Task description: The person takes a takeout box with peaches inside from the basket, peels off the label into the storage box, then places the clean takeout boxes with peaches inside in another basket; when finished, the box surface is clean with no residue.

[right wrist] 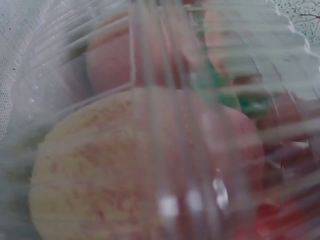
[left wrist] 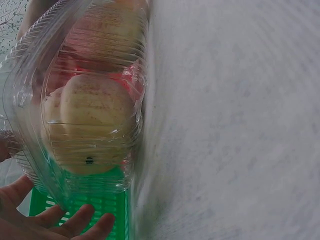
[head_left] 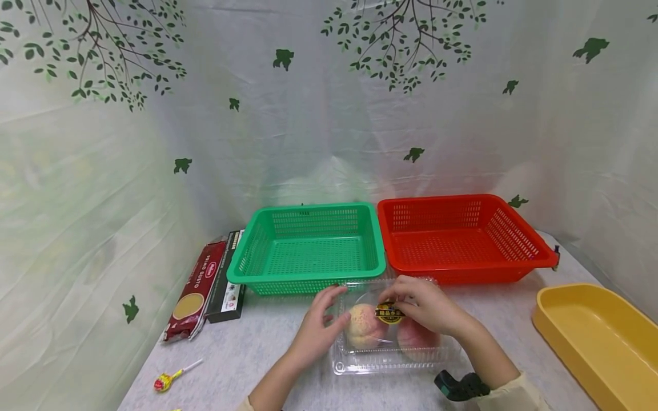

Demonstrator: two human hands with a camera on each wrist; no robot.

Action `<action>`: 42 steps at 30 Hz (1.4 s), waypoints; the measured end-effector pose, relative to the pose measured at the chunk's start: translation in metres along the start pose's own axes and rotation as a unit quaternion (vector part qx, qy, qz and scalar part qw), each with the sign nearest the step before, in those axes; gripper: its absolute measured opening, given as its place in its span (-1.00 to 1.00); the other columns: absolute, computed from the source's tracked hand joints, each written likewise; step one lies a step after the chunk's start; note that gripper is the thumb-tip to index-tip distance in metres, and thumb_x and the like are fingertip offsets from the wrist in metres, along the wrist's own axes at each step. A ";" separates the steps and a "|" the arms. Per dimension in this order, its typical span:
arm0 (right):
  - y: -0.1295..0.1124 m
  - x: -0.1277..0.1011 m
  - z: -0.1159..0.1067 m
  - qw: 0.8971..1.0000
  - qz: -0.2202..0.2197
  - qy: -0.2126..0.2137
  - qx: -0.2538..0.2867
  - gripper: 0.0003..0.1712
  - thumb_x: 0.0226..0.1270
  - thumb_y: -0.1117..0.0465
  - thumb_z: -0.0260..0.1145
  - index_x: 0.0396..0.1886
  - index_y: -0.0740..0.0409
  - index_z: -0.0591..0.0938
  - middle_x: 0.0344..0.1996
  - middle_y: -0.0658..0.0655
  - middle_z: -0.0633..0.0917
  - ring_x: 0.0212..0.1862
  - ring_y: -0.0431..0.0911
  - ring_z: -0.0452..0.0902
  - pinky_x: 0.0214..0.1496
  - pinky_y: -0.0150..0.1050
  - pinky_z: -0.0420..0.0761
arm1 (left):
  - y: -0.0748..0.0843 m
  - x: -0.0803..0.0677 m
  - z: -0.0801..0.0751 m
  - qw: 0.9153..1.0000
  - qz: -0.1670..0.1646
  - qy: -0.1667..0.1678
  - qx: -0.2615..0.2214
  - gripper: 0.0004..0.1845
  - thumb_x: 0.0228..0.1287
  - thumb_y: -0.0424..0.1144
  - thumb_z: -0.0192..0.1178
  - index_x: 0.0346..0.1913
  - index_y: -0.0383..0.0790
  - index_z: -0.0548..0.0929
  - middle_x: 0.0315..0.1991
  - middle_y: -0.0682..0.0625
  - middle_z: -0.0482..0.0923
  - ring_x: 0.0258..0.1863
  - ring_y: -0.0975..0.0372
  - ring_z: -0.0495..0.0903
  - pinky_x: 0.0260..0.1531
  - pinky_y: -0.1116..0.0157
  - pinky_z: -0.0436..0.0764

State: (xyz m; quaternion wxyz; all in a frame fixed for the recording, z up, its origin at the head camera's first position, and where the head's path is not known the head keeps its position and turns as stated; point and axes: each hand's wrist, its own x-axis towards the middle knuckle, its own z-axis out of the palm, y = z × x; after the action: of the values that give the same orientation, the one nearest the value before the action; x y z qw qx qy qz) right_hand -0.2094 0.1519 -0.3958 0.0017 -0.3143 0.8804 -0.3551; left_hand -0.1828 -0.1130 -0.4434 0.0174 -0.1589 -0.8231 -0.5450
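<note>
On the table stands a clear plastic fruit box with two peaches inside, a yellowish-pink peach at the left and a pinker peach at the right. My left hand is at the box's left side, thumb and fingers spread along its edge. In the left wrist view those fingers are extended beside the ribbed wall. Over the lid, my right hand pinches a black-and-gold sticker between thumb and fingers. The right wrist view looks through blurred plastic at a peach.
Behind the box are a green basket and a red basket. A yellow tray is at right. To the left lie a dark red coffee packet, a black box and a lollipop.
</note>
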 end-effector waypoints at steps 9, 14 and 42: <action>-0.001 0.000 -0.003 0.999 -0.007 0.003 0.031 -0.68 0.32 0.37 0.33 -0.10 -0.15 0.75 -0.20 -0.14 0.72 -0.10 -0.20 0.60 -0.02 -0.38 0.65 | 0.000 0.000 0.001 1.000 0.000 0.001 0.000 -0.42 0.38 -0.14 0.22 0.42 -0.04 0.39 0.51 -0.17 0.18 0.37 -0.20 0.35 0.24 -0.14 0.51; -0.002 -0.001 -0.006 0.998 -0.016 0.001 0.053 -0.67 0.33 0.41 0.30 -0.09 -0.10 0.75 -0.19 -0.10 0.72 -0.12 -0.21 0.59 -0.06 -0.36 0.67 | 0.000 0.000 0.001 1.000 0.000 0.002 -0.001 -0.43 0.37 -0.14 0.23 0.42 -0.04 0.39 0.50 -0.15 0.19 0.35 -0.20 0.37 0.24 -0.15 0.51; -0.015 -0.008 -0.020 0.996 -0.049 0.016 0.071 -0.70 0.35 0.40 0.30 -0.06 -0.03 0.75 -0.20 -0.09 0.72 -0.12 -0.20 0.61 -0.06 -0.34 0.71 | -0.001 0.001 0.000 1.000 -0.007 -0.012 -0.019 -0.44 0.40 -0.14 0.21 0.42 0.00 0.37 0.52 -0.15 0.14 0.31 -0.24 0.41 0.23 -0.16 0.52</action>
State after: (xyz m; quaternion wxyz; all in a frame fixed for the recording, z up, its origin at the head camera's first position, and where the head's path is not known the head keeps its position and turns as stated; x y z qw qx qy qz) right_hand -0.1987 0.1606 -0.3730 -0.0071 -0.3509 0.8361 -0.4216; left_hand -0.1841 -0.1134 -0.4445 0.0009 -0.1604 -0.8139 -0.5584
